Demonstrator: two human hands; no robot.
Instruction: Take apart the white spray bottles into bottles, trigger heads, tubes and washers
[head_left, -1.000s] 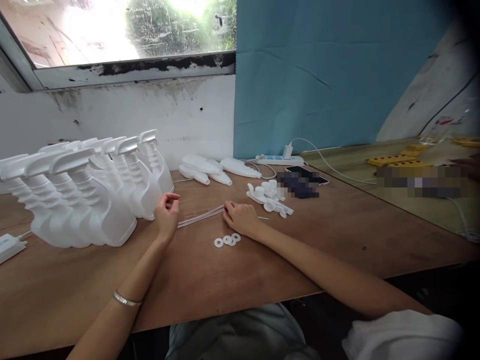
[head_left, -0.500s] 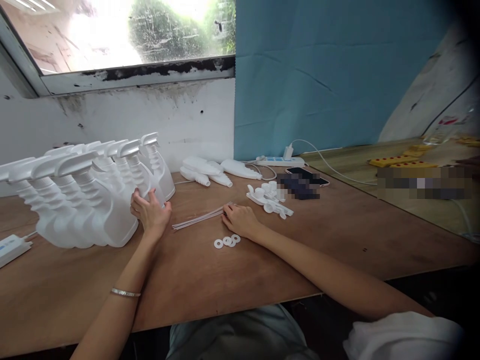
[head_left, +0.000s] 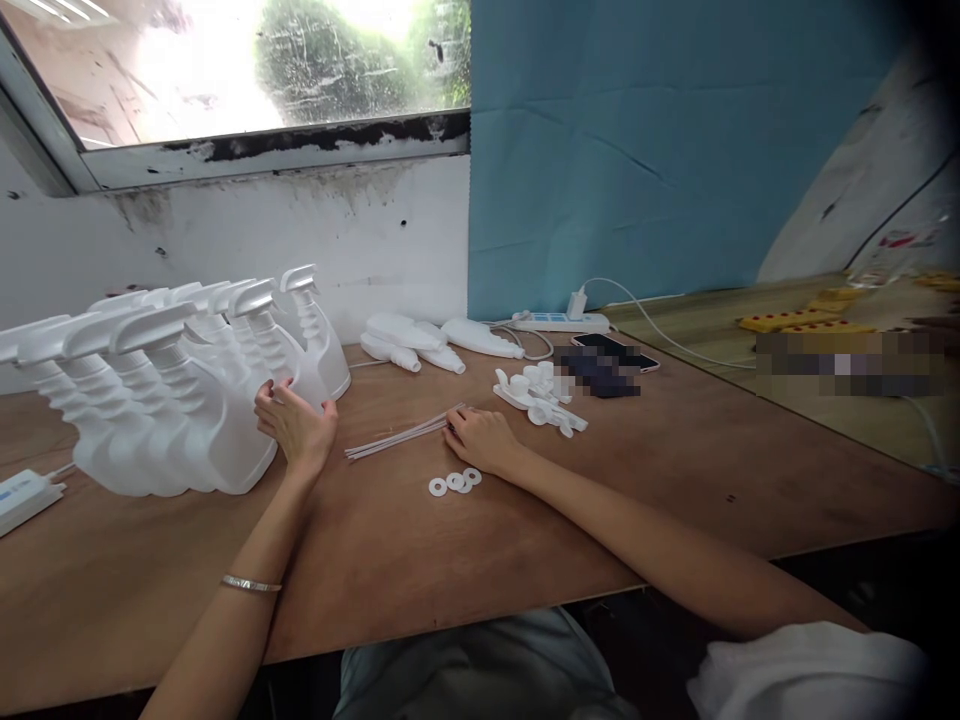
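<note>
You have at least eight standing spray bottles (head_left: 180, 425), overlapping too much for an exact count, and at least four lying bottles (head_left: 409, 333). You also have four white rings (head_left: 460, 487), several thin tubes (head_left: 394, 437) bunched too closely to number, an uncountable heap of white parts (head_left: 538, 385), two power strips (head_left: 551, 321), one phone (head_left: 613, 351) and one bracelet (head_left: 251, 584).

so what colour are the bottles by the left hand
The bottles are white, heads included; the head view shows it best.
</note>
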